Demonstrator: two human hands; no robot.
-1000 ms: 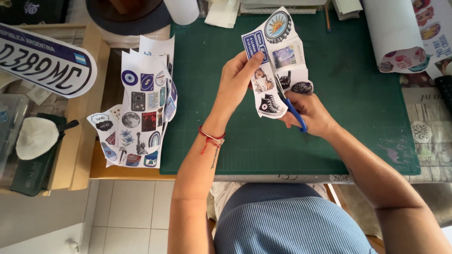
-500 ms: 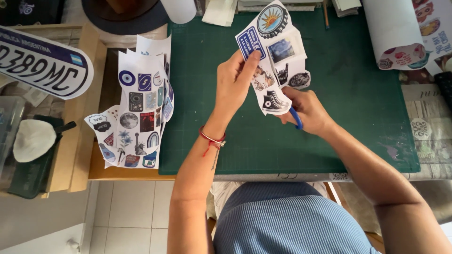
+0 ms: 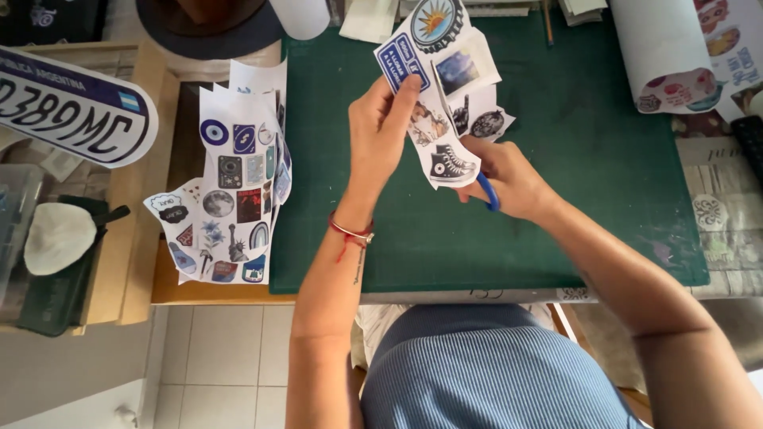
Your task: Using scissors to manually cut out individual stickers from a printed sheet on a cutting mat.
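The left hand [image 3: 381, 131] pinches a cut sticker sheet [image 3: 445, 95], held up over the far part of the green mat [image 3: 556, 206]. The right hand [image 3: 509, 179] is clenched around blue-handled scissors [image 3: 490, 192], just beside the sheet's near edge; the blades are hidden behind the paper. More sticker sheets [image 3: 234, 183] lie at the left on the tabletop [image 3: 171, 282].

Upheld, partly cut sticker sheet [image 3: 445, 95]
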